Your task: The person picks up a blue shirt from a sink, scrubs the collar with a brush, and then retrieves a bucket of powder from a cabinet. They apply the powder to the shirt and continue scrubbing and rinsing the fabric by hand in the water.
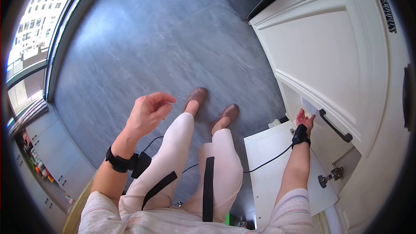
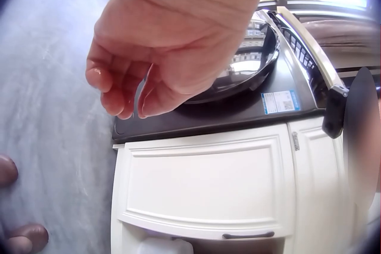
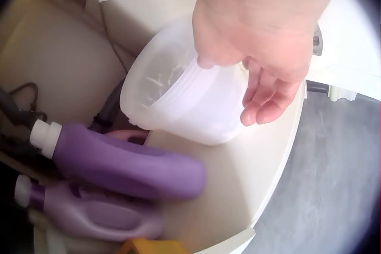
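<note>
My left hand [image 1: 149,115] is raised over the floor, thumb and fingertips pinching a thin, clear strip [image 2: 141,92] that looks like a sliver of plastic. Down at the lower cabinet opening is my right hand [image 1: 305,123], its fingers spread and loosely bent. In the right wrist view that hand overlaps a translucent white plastic tub [image 3: 208,108], with its fingertips by the tub's outer side. The tub sits tilted inside the cabinet. Beside it lie a purple bottle [image 3: 128,161] with a white cap and a paler purple bottle [image 3: 104,212] with a handle.
A white cabinet door [image 1: 271,147] hangs open beside my right leg, its hinge [image 1: 331,175] showing. Above the opening is a white drawer front [image 1: 320,52] with a dark handle [image 1: 336,125]. A dark pan [image 2: 238,69] stands on the countertop. Cables run from both wrist straps.
</note>
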Demonstrator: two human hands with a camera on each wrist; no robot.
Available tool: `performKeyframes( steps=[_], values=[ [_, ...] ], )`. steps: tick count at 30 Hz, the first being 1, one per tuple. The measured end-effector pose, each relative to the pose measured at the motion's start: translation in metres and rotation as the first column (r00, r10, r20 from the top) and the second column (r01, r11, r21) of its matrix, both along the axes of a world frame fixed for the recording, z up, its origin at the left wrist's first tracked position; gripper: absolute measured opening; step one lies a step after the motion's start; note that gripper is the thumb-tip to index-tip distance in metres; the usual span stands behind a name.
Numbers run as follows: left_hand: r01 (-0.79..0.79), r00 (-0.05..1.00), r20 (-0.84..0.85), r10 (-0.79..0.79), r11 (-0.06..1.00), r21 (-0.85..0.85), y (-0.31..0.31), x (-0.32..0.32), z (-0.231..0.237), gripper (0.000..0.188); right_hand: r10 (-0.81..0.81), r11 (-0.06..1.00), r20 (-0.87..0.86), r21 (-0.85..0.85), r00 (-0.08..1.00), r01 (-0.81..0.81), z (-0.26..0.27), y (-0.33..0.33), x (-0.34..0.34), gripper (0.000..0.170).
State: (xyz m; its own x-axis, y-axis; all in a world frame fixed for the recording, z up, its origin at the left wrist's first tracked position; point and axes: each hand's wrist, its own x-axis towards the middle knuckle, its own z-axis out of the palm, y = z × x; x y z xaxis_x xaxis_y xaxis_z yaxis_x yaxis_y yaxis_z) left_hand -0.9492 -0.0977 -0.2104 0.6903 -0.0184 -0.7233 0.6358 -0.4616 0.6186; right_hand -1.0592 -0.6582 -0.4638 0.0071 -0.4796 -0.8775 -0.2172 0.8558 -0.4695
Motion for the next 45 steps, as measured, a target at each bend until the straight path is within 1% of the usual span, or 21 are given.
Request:
performKeyframes(
  steps=[1,3,4,6,8,10,14,18,20,22,26,28,30,33,34,37,38,40,42,44,45],
  values=[
    [-0.002,1.000,-0.002,0.002,1.000,0.000,-0.001,0.000,-0.001,0.015,0.002,1.000,-0.002,0.000,1.000,-0.002,0.003,0.000,0.001,0.068],
    [0.025,1.000,0.003,-0.025,0.999,0.020,-0.001,0.002,-0.003,0.014,-0.109,0.994,0.361,0.042,0.926,0.100,-0.003,-0.011,-0.006,0.075],
    [0.025,1.000,0.004,-0.025,0.999,0.021,-0.001,0.002,-0.005,0.014,-0.109,0.994,0.362,0.044,0.926,0.100,-0.007,-0.018,-0.005,0.075],
    [0.020,1.000,0.008,-0.020,1.000,0.004,-0.002,0.002,-0.009,0.015,-0.273,0.956,0.161,-0.061,0.948,0.286,0.014,-0.018,0.011,0.063],
    [0.031,0.999,0.023,-0.031,1.000,-0.001,-0.003,0.002,-0.011,0.015,-0.318,0.942,0.170,-0.056,0.933,0.331,0.017,-0.023,0.009,0.059],
    [0.040,0.998,0.045,-0.040,0.999,-0.004,-0.005,0.004,-0.012,0.015,-0.086,0.996,0.240,0.028,0.967,0.082,-0.016,-0.059,-0.011,0.049],
    [0.077,0.996,0.043,-0.078,0.997,0.027,-0.007,0.003,-0.010,0.015,-0.165,0.986,0.221,0.056,0.961,0.157,-0.019,-0.061,-0.021,0.040],
    [0.138,0.990,-0.003,-0.138,0.990,0.007,-0.008,0.003,0.007,0.013,-0.003,1.000,0.209,0.004,0.978,0.003,0.013,-0.003,-0.050,0.035],
    [0.124,0.992,0.002,-0.124,0.992,-0.026,-0.012,0.004,0.022,0.014,-0.020,0.999,0.174,0.042,0.984,0.013,0.028,0.022,-0.060,0.037],
    [0.105,0.994,0.012,-0.104,0.993,-0.055,-0.014,0.005,0.039,0.015,0.118,0.993,0.144,-0.040,0.982,-0.114,0.048,0.058,-0.065,0.037],
    [0.092,0.996,-0.014,-0.093,0.993,-0.077,-0.015,0.005,0.069,0.016,0.354,0.932,-0.101,0.120,0.930,-0.341,0.097,0.119,-0.062,0.029],
    [0.098,0.995,-0.019,-0.100,0.991,-0.087,-0.010,0.003,0.082,0.017,0.400,0.909,-0.108,0.170,0.910,-0.380,0.129,0.155,-0.059,0.026],
    [0.154,0.986,-0.055,-0.157,0.987,-0.048,-0.006,0.002,0.093,0.020,0.550,0.821,-0.089,0.244,0.830,-0.517,0.155,0.186,-0.057,0.023],
    [0.188,0.980,-0.058,-0.190,0.981,-0.036,-0.001,0.003,0.110,0.026,0.785,0.610,-0.036,0.216,0.618,-0.762,0.231,0.240,-0.025,0.020],
    [0.179,0.983,-0.046,-0.180,0.983,-0.034,0.003,0.004,0.116,0.026,0.791,0.602,-0.029,0.207,0.611,-0.771,0.254,0.253,-0.011,0.020],
    [0.192,0.980,-0.075,-0.185,0.977,0.092,0.016,0.009,0.139,0.041,0.939,0.338,0.022,0.132,0.344,-0.932,0.320,0.290,0.030,0.026],
    [0.130,0.989,-0.088,-0.123,0.988,0.085,0.021,0.011,0.147,0.048,0.940,0.336,0.023,0.123,0.341,-0.934,0.343,0.300,0.046,0.026],
    [0.079,0.992,-0.104,-0.071,0.994,0.070,0.031,0.017,0.172,0.056,0.982,0.136,0.130,-0.005,0.134,-0.991,0.388,0.318,0.072,0.027],
    [-0.122,0.989,-0.114,0.093,0.954,-0.274,0.043,0.031,0.209,0.062,0.983,0.113,0.153,-0.099,0.097,-0.989,0.433,0.337,0.097,0.030],
    [-0.137,0.990,-0.060,0.124,0.943,-0.302,0.058,0.042,0.229,0.055,0.983,0.087,0.175,-0.213,0.050,-0.973,0.468,0.350,0.118,0.032],
    [-0.141,0.990,-0.026,0.139,0.942,-0.303,0.064,0.049,0.245,0.051,0.990,0.013,0.138,-0.273,-0.026,-0.962,0.482,0.354,0.128,0.030]
  ],
)
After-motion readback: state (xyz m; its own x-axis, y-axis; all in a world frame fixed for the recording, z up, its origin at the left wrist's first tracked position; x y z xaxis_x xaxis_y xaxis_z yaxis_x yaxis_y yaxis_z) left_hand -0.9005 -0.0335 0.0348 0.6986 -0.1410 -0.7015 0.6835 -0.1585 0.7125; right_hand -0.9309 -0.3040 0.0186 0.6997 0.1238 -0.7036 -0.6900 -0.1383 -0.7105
